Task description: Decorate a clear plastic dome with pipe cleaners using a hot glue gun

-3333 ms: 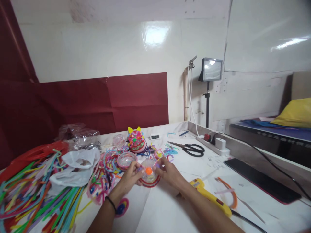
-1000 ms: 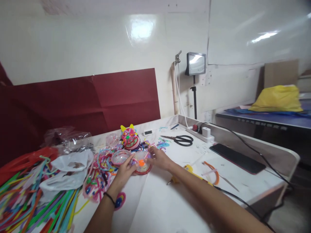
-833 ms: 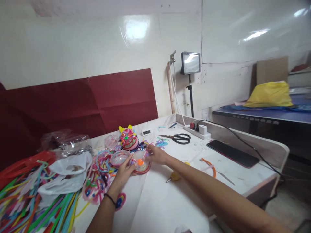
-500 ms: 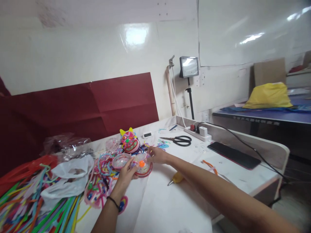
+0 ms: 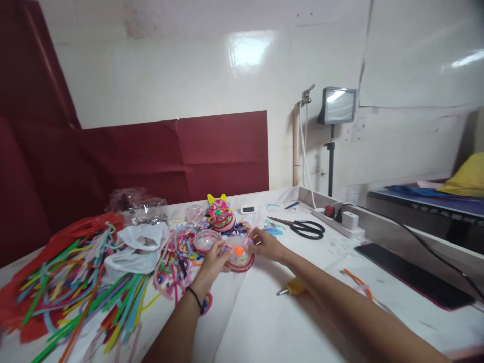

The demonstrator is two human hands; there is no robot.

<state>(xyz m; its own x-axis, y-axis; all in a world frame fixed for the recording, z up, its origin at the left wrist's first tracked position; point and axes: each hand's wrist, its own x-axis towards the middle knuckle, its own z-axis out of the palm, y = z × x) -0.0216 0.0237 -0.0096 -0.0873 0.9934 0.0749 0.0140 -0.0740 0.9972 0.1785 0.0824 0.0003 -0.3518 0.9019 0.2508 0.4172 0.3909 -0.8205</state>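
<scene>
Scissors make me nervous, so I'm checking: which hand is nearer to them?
Right. The right hand is left of the scissors, slightly nearer the camera; the left hand is farther left.

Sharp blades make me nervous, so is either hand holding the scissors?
No: the scissors lie on the table, apart from the left hand and the right hand.

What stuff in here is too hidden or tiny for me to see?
In the head view:
Clock: digits too small to read.
Yellow tool: back end hidden by the right arm.
Clear piece: left side behind the left hand.
Right hand: too small to tell what its fingertips hold, if anything.
Yellow bundle: cut off by the right edge.
</scene>
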